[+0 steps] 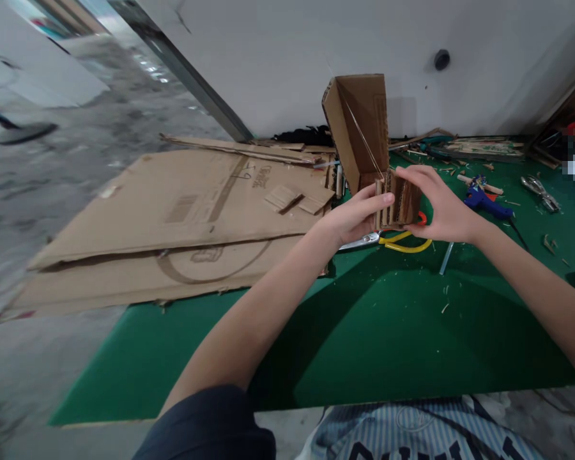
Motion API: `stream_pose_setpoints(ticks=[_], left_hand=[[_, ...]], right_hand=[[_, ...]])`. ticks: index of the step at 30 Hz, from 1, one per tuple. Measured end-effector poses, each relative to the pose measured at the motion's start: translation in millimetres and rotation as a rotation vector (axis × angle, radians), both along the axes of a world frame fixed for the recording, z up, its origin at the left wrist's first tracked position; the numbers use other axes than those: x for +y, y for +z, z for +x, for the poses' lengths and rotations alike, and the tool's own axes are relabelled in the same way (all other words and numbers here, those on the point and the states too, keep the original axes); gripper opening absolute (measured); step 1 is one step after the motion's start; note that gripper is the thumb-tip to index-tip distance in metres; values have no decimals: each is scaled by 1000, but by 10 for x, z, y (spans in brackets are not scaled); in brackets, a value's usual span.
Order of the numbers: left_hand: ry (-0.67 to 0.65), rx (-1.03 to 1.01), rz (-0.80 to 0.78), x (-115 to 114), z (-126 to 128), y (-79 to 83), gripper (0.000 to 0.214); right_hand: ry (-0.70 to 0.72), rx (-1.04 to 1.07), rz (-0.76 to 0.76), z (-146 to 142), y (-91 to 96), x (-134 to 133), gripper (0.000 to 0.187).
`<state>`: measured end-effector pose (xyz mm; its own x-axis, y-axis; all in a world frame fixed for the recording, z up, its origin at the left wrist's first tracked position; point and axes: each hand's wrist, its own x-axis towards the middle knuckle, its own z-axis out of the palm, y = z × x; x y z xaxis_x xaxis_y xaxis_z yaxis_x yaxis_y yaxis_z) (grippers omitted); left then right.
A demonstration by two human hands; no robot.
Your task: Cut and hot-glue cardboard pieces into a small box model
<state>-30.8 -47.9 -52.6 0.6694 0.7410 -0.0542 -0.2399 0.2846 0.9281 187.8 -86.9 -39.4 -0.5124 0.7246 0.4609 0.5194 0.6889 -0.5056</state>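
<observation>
Both hands hold a small layered cardboard piece above the green table. My left hand grips its left side, thumb along the front layers. Curled around the right side is my right hand, fingers over the top edge. Directly behind stands a tall, open cardboard box with a thin string running down inside it; whether the held piece is joined to it I cannot tell. Below the hands lie scissors with yellow handles, partly hidden by the piece.
Large flattened cardboard sheets cover the left of the green table, overhanging its edge. Small cardboard offcuts lie on them. To the right are a blue glue gun, a metal tool and a clear glue stick. A wall rises behind.
</observation>
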Motion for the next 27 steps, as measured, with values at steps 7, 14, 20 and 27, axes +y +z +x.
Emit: stream_pose_setpoints(ticks=[7,14,20,27], left_hand=[[8,1,66,-4,31,-55,70],[161,-55,394,109,49,-84,69],[249,47,802,138,26,-35,67],[189,-42,544,154,24,-36,74]], right_hand=[[56,32,10,-40,-25,-19,94],[-59,330,-273,-55,-104,48,102],[-40,472,-450,-69,-185,101,96],[35,264,-227,-24,-124,75,106]])
